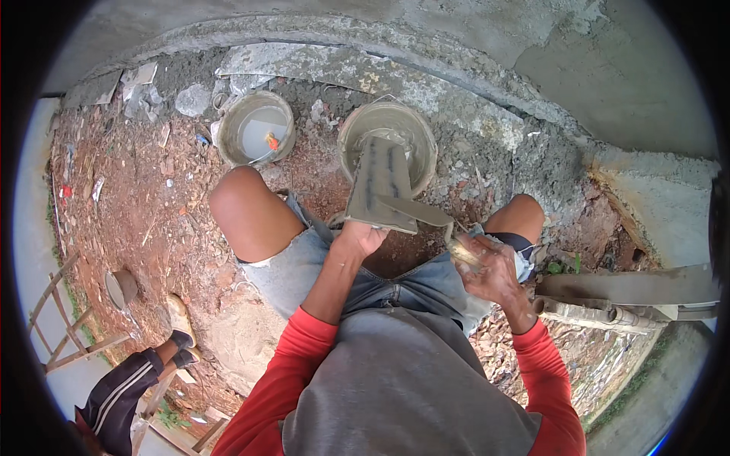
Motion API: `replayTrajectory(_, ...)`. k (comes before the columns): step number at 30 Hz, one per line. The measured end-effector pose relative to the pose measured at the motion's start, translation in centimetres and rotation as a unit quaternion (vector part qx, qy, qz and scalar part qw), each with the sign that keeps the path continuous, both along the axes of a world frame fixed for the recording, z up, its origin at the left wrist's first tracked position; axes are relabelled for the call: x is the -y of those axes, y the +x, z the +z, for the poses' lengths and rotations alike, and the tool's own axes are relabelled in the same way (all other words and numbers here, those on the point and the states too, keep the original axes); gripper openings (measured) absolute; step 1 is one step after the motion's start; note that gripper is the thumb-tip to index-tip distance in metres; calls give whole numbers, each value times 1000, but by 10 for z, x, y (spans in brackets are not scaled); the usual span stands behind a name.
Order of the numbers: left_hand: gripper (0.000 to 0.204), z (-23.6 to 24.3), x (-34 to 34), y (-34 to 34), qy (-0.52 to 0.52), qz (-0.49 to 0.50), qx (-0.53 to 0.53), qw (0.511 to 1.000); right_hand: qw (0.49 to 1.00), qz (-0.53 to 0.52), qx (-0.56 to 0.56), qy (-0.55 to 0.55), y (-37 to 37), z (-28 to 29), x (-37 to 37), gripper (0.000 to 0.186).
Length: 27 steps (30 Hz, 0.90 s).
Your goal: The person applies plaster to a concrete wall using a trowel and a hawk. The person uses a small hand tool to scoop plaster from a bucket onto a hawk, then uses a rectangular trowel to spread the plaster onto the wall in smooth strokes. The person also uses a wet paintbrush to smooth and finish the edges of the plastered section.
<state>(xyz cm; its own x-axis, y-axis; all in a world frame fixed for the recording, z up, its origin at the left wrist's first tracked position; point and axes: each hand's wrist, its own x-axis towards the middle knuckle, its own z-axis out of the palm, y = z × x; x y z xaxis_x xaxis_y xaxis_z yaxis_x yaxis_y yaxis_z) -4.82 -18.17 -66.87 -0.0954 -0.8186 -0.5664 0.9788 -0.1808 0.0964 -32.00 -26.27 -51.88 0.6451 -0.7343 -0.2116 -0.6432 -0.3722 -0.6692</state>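
Observation:
My left hand (365, 239) is closed at the near end of a long, flat plastering board (386, 171). Grey mortar smears its face, and whatever grip it has underneath is hidden. The board's far end reaches over a mortar bucket (427, 144) with wet grey mix inside. In my right hand (487, 272), the fingers wrap round the pale handle of a pointing trowel (417, 210). Its pointed blade lies across the near right part of the board, seemingly against the surface. Both hands are between my bent knees.
A second bucket (228, 137) stands left of the first, holding cloudy water and a small orange item. Behind both runs a rough concrete wall (471, 38). A grey beam (623, 286) lies at the right. Another person's leg (137, 384) and a small container (120, 290) are lower left.

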Motion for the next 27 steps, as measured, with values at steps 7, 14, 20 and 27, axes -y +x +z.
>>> replayTrajectory(7,30,80,-17,18,4,62,48,997,988,-32,-146,-30,99,-89,91,45)
replayTrajectory(14,26,78,46,69,-63,137,225,963,956,92,-208,-183,136,-117,131,42)
replayTrajectory(20,48,19,106,129,13,167,410,896,924,266,-212,-176,169,-67,115,36)
replayTrajectory(27,66,3,127,102,145,32,453,879,906,241,-295,-183,170,-100,124,39)
